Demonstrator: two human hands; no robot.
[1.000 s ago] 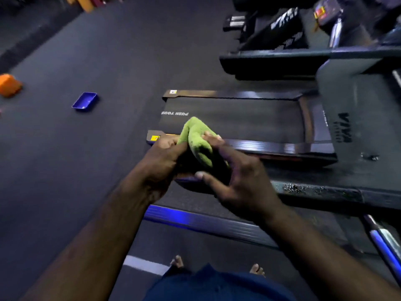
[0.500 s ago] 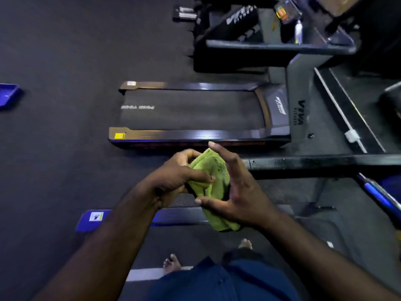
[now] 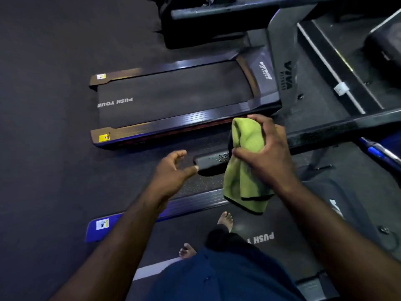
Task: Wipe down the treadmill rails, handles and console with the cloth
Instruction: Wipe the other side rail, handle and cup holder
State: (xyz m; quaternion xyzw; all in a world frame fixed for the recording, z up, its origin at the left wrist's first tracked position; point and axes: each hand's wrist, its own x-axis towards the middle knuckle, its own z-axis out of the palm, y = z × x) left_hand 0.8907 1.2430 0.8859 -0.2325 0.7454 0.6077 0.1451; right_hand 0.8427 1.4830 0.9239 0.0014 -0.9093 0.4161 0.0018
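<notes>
The right hand [image 3: 268,148], centre right of the frame, grips a green cloth [image 3: 245,183] bunched over the treadmill's black handle [image 3: 209,162]. Fingers and thumb curl round the fabric, and the cloth's dark-edged lower half hangs loose below the bar. Hand and cloth together hide where the handle's short exposed end meets the longer dark bar that runs off the right edge. Small glinting specks sit on that exposed end — droplets or grit, it is hard to say.

The left hand [image 3: 173,168], just left of the handle's tip, holds nothing; its fingers are spread and loosely curled. Its thumb tip lies right at the handle's end, but whether it touches cannot be told.

Lower down, the near treadmill's side rail [image 3: 195,203] glows blue, partly covered by the left forearm. On its belt the print reads "PUSH", the rest cut off by a leg. Two bare feet [image 3: 225,220] show there, one half hidden by dark blue clothing [image 3: 217,279]. A second treadmill [image 3: 173,96] lies above centre — its "PUSH YOUR" lettering is upside down. The upper right holds dark machinery, too dim to make out.
</notes>
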